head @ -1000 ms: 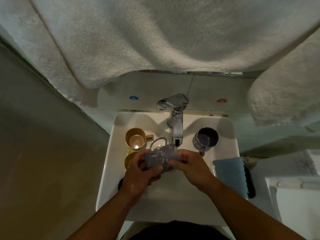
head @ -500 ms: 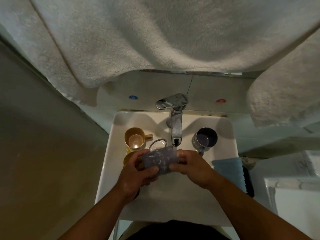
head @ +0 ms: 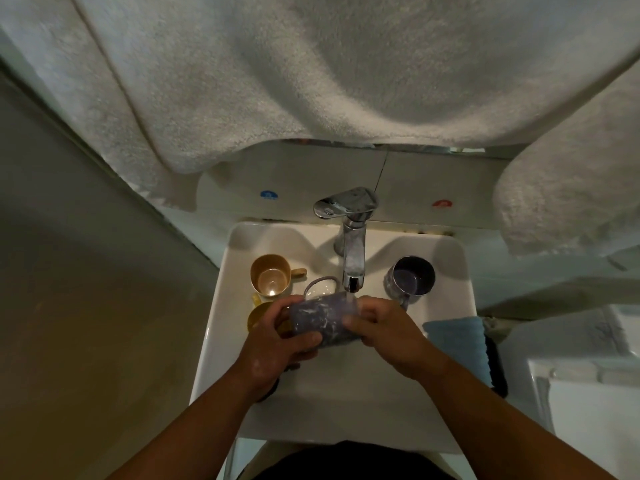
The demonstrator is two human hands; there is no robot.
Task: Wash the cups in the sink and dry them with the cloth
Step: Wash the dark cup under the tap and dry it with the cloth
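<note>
Head view: only view on hand, looking down over a white sink point(head: 221, 327).
Purple cup point(head: 323, 318): on its side over the middle of the basin, directly under the tap point(head: 353, 251), soap streaks on the wall, handle toward the back edge.
Water: thin stream from the spout, landing on the cup's upper side.
Left hand point(head: 277, 344): fingers curled round the cup's left end, thumb across the front; grasping the cup.
Right hand point(head: 384, 332): fingers wrapped over the cup's right end, thumb on the wall; also grasping the cup.
Tan cup point(head: 270, 274): upright near the sink's back left corner, mouth up.
Yellow cup point(head: 258, 315): along the left edge, just in front of the tan one, mostly hidden behind the left hand.
Dark cup point(head: 412, 276): upright near the back right corner, apart from the hands.
Blue cloth point(head: 457, 344): draped over the right edge, dry side of the sink.
Step, judged: rinsing, drying not yet begun.
Risk: soapy wall plus wet fingers, likely slip into the basin or against the spout.
Risk: left elbow swing close to the yellow and tan cups, possible knock-over.
Risk: spray off the curved wall toward the right edge, cloth soaked before use.
</note>
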